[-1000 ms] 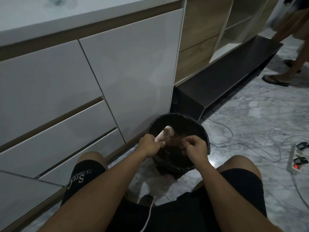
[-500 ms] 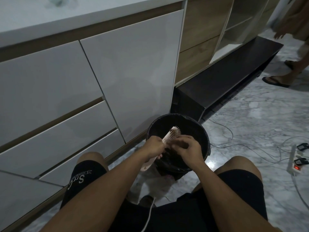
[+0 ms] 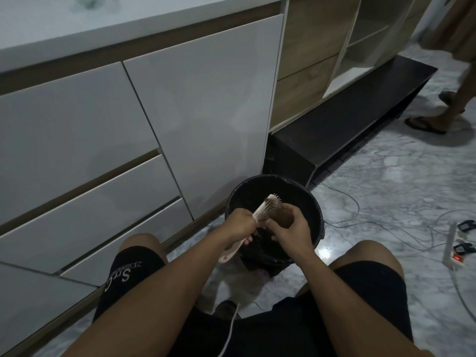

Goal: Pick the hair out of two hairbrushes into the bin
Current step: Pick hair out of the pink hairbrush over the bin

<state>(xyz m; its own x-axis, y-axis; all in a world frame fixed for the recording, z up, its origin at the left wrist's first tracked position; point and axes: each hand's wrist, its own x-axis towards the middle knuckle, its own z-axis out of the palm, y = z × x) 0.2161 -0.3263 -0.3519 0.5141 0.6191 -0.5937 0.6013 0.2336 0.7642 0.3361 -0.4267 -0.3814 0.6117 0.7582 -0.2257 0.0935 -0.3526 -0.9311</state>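
A pink hairbrush [image 3: 268,208] is held over the black bin [image 3: 315,204], bristles facing right. My left hand [image 3: 238,224] grips it at the neck, and the handle end pokes out below my fist. My right hand [image 3: 289,229] is against the bristles, its fingertips pinching at hair low on the brush head. The bin is lined with a dark bag and stands on the floor between my knees. No second brush is in view.
White cabinet drawers [image 3: 103,150] rise to the left behind the bin. A low black bench [image 3: 347,130] runs to the right. Cables and a power strip [image 3: 454,244] lie on the marble floor. Another person's legs [image 3: 453,104] are at far right.
My right hand came back from over the bin to the brush bristles. The brush rose slightly and its handle now shows below my left fist. The person at right stepped further away.
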